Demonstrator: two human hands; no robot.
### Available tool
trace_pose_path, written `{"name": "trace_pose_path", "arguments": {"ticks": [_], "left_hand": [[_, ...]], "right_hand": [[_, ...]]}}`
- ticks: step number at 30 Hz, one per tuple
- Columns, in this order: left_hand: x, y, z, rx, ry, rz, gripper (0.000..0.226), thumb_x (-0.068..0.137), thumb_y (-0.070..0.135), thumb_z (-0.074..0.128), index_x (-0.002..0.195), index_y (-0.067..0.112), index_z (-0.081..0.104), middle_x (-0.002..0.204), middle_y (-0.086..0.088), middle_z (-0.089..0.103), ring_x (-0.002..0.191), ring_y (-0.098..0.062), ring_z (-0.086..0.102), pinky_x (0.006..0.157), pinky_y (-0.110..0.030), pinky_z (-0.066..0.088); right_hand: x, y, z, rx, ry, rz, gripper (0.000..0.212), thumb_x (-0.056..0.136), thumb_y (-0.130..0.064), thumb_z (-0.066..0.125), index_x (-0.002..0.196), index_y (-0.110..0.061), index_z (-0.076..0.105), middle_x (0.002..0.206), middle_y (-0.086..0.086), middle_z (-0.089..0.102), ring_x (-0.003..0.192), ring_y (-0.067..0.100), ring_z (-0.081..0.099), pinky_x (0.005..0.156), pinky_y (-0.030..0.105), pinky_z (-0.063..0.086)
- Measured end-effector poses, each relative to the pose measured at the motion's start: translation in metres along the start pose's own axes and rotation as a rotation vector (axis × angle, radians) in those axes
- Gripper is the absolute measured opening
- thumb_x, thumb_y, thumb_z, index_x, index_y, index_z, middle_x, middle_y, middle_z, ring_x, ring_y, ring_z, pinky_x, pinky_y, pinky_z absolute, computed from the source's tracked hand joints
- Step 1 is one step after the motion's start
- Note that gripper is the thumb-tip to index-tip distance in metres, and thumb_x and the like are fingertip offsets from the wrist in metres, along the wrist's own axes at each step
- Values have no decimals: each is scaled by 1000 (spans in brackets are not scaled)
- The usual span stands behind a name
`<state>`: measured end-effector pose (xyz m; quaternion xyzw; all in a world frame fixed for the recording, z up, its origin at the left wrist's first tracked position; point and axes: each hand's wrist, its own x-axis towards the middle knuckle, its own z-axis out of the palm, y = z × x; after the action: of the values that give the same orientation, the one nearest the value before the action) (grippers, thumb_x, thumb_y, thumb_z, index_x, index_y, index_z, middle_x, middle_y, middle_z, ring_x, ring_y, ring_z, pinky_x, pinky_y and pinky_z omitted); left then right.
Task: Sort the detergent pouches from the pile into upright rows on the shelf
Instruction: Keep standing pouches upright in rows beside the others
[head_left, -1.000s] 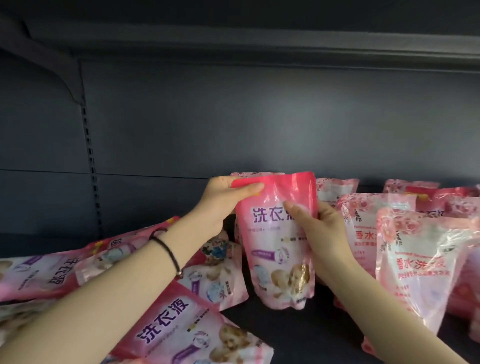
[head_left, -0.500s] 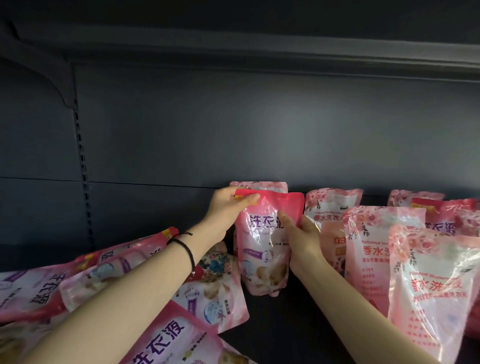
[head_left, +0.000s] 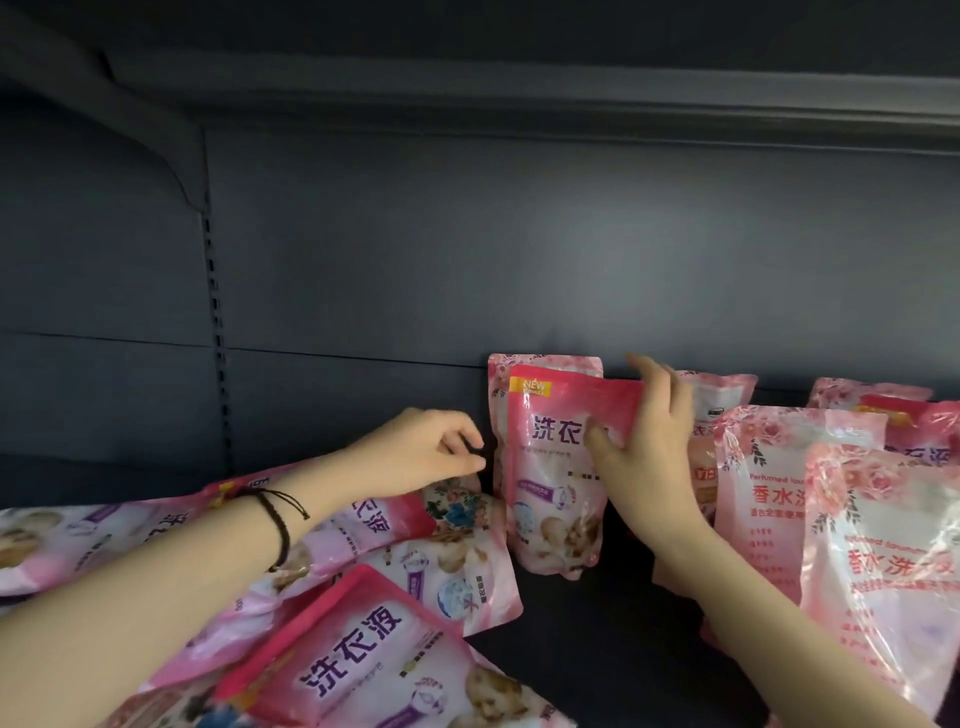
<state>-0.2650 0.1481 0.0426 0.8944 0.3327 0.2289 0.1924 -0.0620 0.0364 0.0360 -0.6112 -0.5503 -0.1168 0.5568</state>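
Below and left of the left fingers, a pile of pouches (head_left: 363, 597) is seen lying flat and overlapped on the shelf (head_left: 597, 649). A black cord bracelet (head_left: 279, 519) is worn on the left wrist. The left hand (head_left: 415, 457) is held with fingers loosely curled and nothing grasped, just left of the upright pouch (head_left: 550, 483) and apart from it. That pouch is stood on the shelf, backed by a rear pouch (head_left: 540, 362). Its upper right corner is gripped by the right hand (head_left: 649, 447), thumb pressed on the front, fingers wrapped over the top edge. Right of those fingers, rose-printed pouches (head_left: 779, 499) are ranged upright in rows.
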Motion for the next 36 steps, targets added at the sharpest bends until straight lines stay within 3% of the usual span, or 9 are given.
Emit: {"name": "trace_pose_path", "arguments": {"ticks": [3,7,9,14,20,24,29,33,36], "left_hand": [[-34,6,-14,254,-113,26,24,86,51,61,106,39,61,98,20,66,91,4,61,82,-27,53],[-73,16,-19,714,-133,114,37,86,64,46,110,39,58,101,17,65,88,-4,60,75,-30,52],[-91,16,-17,853,-96,189,41,87,66,38,104,35,58,91,12,64,81,-11,59,74,-32,51],[-126,2,-16,907,-32,238,44,86,66,31,90,27,51,80,10,61,81,-15,60,72,-32,50],[-159,-18,-22,891,20,246,58,80,70,17,93,30,57,80,11,61,80,-13,60,70,-32,49],[-172,-32,-23,837,43,217,60,79,73,17,96,32,58,91,14,63,87,-8,59,70,-29,47],[-181,-38,-22,772,35,136,65,77,77,16,107,37,57,97,18,61,84,-4,53,54,-20,25],[-185,-41,-19,617,-45,67,61,82,77,24,128,42,43,122,18,56,98,-7,57,61,-23,40],[-187,-42,-17,621,-46,43,60,84,75,26,131,42,39,130,18,52,105,-7,58,56,-21,38]], "right_hand": [[-11,-11,-8,-243,-195,-200,51,83,-17,70,129,-15,50,138,7,37,129,27,32,106,41,34],[-28,-23,-9,-333,-471,-343,48,85,-35,66,129,-22,53,135,0,40,124,21,36,99,36,40],[-36,-26,-6,-357,-550,-397,48,87,-42,63,131,-26,51,135,-3,40,123,18,37,96,36,43],[-49,-37,4,-435,-714,-451,53,88,-57,52,134,-32,46,135,-10,41,123,12,43,92,34,47],[-62,-65,9,-565,-867,-487,42,88,-60,48,121,-34,49,120,-11,55,105,16,59,78,35,52],[-68,-92,18,-672,-1040,-425,46,85,-69,43,113,-34,53,109,-9,63,100,18,60,80,37,50],[-72,-118,57,-641,-1241,-211,57,89,-63,48,123,-18,54,119,0,60,106,21,56,89,37,47],[-74,-120,83,-604,-1328,28,74,82,-54,65,138,-11,45,133,4,54,116,24,53,96,32,45],[-72,-115,89,-505,-1326,240,80,77,-47,75,140,-9,43,139,7,51,123,26,51,100,36,46]]}}
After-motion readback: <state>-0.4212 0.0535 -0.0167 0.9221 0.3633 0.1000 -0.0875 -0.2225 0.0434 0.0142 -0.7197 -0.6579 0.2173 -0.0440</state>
